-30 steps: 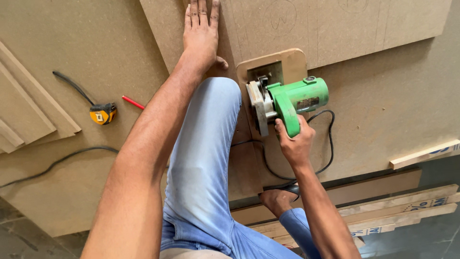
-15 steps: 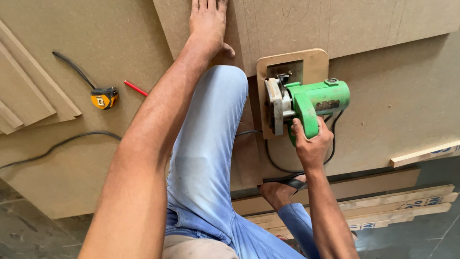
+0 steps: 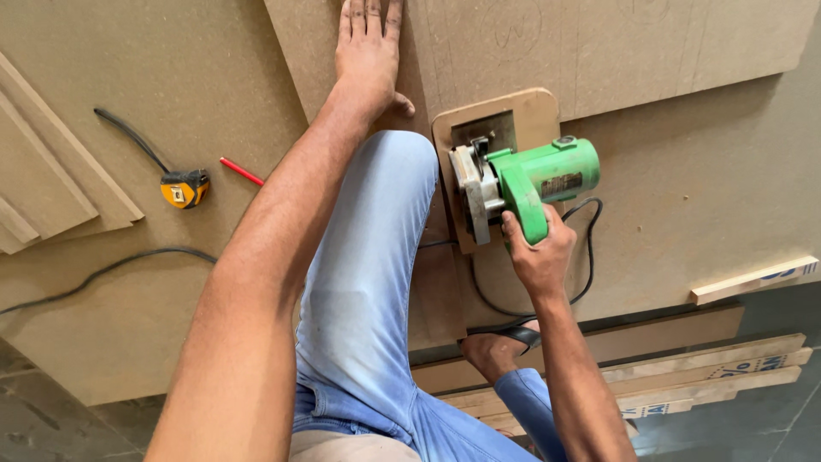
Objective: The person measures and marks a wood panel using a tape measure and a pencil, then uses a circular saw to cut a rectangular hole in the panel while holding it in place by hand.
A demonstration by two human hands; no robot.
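A wide fibreboard sheet fills most of the view, its near edge running along the bottom from about 7 to 4 o'clock, with dark floor beyond. A smaller board lies on top of it at 12 to 2 o'clock, and its lower edge passes just above the green circular saw. Bare sheet lies open to the saw's right, toward 3 o'clock. The person's knee in blue jeans rests at centre, just left of the saw. The left hand lies flat and unclenched on the upper board at 12 o'clock. The right hand is closed around the saw's handle, right of centre. At 9 o'clock, well apart, lie a yellow tape measure and a red pencil. Compared with half a second ago, the saw sits slightly closer to the upper board's edge.
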